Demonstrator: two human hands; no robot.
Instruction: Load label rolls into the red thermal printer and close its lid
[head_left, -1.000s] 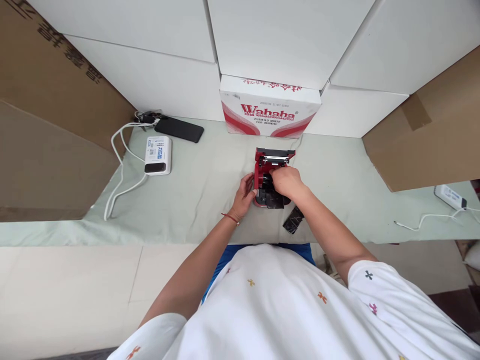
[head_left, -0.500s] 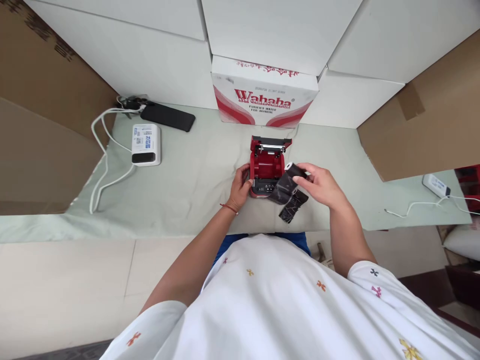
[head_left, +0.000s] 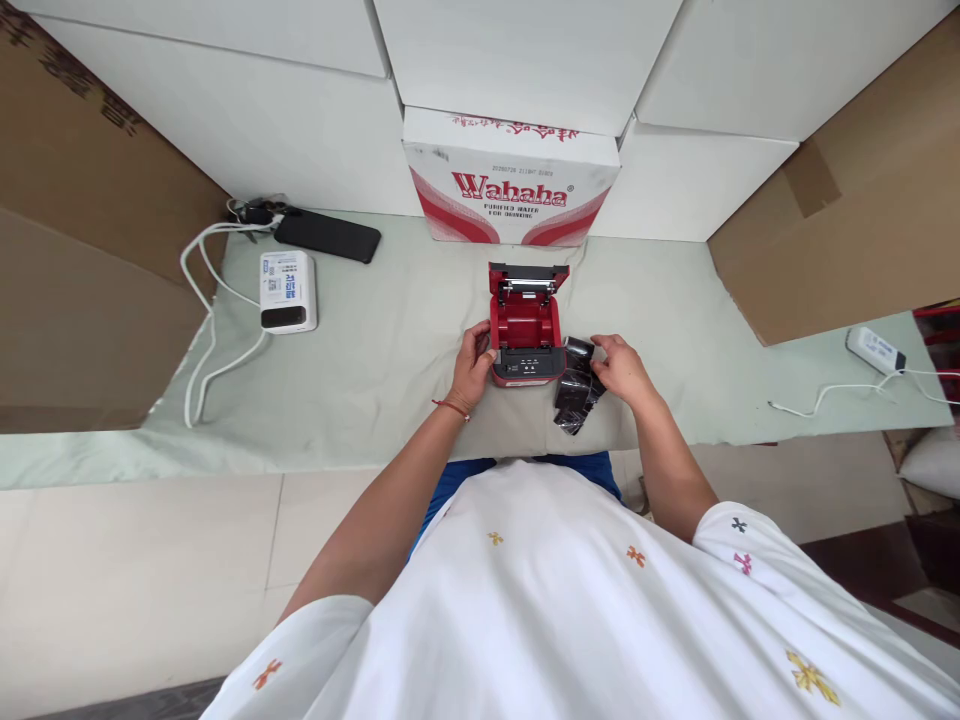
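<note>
Left hand point(head_left: 471, 374) curls, gripping a boxy red device point(head_left: 528, 328) by its left side — right hand point(head_left: 622, 370) touches glossy black film point(head_left: 574, 388), can't tell if pinching.

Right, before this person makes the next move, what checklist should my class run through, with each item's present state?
1. Lid of the red device raised: ok.
2. Left hand against the device's left side: ok.
3. Right hand at the black marbled material: ok.
4. Right hand's grip firm: cannot tell.
5. Black marbled material fully separated from the device: cannot tell.
6. Black phone apart from the device: ok.
</note>
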